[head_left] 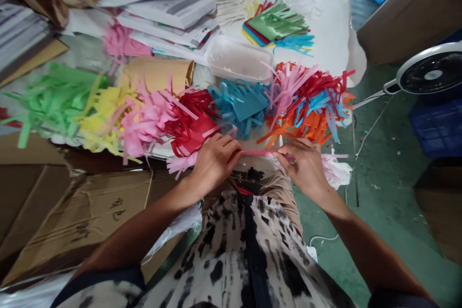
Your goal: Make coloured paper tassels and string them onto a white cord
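A pink fringed paper tassel is stretched level between my hands at the table's front edge, its middle rolled into a thin band. My left hand is closed on the band's left part, and loose pink strips fan out beyond it. At the other end my right hand pinches the band, with pale pink strips trailing to the right. Just past my hands lie red fringed paper, blue fringed paper and orange fringed paper.
Green fringed paper and yellow fringed paper lie at the left. Behind stand a clear plastic tub and stacked white boxes. A fan is at the right, and a cardboard box sits below the table's left side.
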The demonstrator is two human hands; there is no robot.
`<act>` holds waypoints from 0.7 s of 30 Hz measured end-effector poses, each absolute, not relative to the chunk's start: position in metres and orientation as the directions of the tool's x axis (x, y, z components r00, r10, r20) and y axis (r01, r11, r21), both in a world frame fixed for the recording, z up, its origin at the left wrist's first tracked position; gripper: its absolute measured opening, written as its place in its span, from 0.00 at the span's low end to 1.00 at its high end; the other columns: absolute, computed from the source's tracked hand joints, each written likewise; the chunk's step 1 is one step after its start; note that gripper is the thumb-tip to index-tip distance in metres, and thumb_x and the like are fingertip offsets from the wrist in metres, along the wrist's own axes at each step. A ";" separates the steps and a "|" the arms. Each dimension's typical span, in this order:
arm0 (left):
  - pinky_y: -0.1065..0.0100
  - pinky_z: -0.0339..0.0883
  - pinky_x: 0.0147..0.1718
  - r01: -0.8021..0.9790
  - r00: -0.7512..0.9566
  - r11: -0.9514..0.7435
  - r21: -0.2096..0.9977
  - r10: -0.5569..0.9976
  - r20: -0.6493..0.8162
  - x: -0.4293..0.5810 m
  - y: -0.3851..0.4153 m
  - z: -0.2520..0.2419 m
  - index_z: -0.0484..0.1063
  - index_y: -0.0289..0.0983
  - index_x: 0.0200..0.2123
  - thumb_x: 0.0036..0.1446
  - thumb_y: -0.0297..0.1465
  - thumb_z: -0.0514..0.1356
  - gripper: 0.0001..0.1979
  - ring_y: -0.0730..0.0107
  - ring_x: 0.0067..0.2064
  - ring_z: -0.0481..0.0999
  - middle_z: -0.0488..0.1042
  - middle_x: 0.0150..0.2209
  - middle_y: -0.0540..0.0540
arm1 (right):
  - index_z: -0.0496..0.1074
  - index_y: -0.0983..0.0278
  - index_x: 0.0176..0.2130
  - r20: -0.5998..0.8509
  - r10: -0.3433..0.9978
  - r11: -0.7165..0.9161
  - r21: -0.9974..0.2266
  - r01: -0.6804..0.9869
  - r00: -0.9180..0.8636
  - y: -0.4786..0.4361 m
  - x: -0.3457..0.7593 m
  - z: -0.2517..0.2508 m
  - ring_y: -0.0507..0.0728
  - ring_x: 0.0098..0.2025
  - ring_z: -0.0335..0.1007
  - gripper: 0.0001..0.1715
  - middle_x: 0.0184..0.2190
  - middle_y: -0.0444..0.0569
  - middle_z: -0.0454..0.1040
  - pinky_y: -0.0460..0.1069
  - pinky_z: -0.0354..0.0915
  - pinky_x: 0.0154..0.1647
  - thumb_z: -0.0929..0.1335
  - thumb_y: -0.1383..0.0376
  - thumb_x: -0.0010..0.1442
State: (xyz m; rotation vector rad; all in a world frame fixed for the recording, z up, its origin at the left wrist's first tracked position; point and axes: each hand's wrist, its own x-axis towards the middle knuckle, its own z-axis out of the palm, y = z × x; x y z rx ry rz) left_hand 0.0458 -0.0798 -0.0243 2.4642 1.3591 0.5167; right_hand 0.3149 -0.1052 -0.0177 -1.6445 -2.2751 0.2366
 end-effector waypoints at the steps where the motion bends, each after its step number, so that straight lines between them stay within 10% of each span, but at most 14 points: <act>1: 0.59 0.65 0.42 0.763 0.485 -0.506 0.403 0.859 0.161 0.046 -0.079 -0.024 0.77 0.37 0.37 0.71 0.34 0.61 0.10 0.59 0.41 0.73 0.79 0.38 0.45 | 0.78 0.61 0.36 0.151 0.950 0.309 -0.302 0.902 -0.275 -0.104 0.314 -0.018 0.63 0.45 0.71 0.18 0.36 0.49 0.81 0.56 0.52 0.46 0.66 0.55 0.74; 10: 0.58 0.63 0.38 0.804 0.460 -0.476 0.357 0.878 0.134 0.050 -0.077 -0.024 0.75 0.37 0.33 0.68 0.33 0.63 0.10 0.58 0.38 0.71 0.76 0.34 0.44 | 0.75 0.61 0.35 0.050 0.948 0.319 -0.114 0.941 -0.315 -0.096 0.306 -0.010 0.67 0.46 0.69 0.16 0.35 0.53 0.80 0.58 0.49 0.44 0.66 0.57 0.73; 16: 0.53 0.65 0.52 0.734 0.555 -0.637 0.238 0.763 0.330 0.062 -0.084 -0.030 0.78 0.40 0.52 0.69 0.28 0.61 0.11 0.55 0.53 0.74 0.80 0.50 0.42 | 0.78 0.59 0.50 0.238 0.862 0.460 0.003 0.888 -0.447 -0.113 0.289 -0.012 0.64 0.53 0.68 0.13 0.47 0.51 0.83 0.59 0.50 0.50 0.63 0.66 0.76; 21: 0.50 0.65 0.60 0.613 0.543 -0.582 0.534 0.802 0.250 0.058 -0.089 -0.039 0.78 0.45 0.45 0.71 0.26 0.57 0.10 0.61 0.52 0.76 0.81 0.42 0.49 | 0.79 0.61 0.50 0.304 0.792 0.548 0.027 0.836 -0.529 -0.122 0.296 -0.022 0.60 0.51 0.69 0.12 0.45 0.46 0.85 0.58 0.50 0.49 0.66 0.69 0.75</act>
